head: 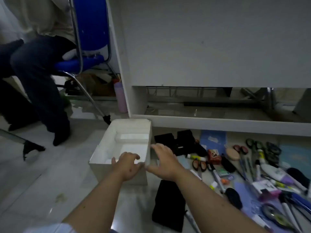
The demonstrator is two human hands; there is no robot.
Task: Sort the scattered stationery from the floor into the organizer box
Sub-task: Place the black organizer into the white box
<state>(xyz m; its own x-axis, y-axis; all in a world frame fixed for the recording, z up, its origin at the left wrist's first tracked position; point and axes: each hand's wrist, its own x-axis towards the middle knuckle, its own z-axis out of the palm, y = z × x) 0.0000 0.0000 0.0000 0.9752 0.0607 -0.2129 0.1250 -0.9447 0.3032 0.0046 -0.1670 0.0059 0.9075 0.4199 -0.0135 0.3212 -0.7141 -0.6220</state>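
Note:
A white open organizer box [104, 148] stands on the floor, with white inner trays inside it. My left hand [127, 164] grips the near right corner of the box, fingers curled over its rim. Just right of the box hovers my right hand [164, 159], fingers spread and holding nothing. Scattered stationery covers the floor to the right: pens and markers [217, 177], scissors [252, 144], a glue stick [196, 157], a small red box [213, 157], tape rolls [272, 214] and black pouches [168, 209].
A white desk panel [210, 47] and its base rail [218, 122] run behind the box. At left a seated person's legs [42, 91] and a blue chair [84, 64] stand close. A purple bottle [120, 98] stands by the desk leg. Blue booklets [212, 138] lie near the rail.

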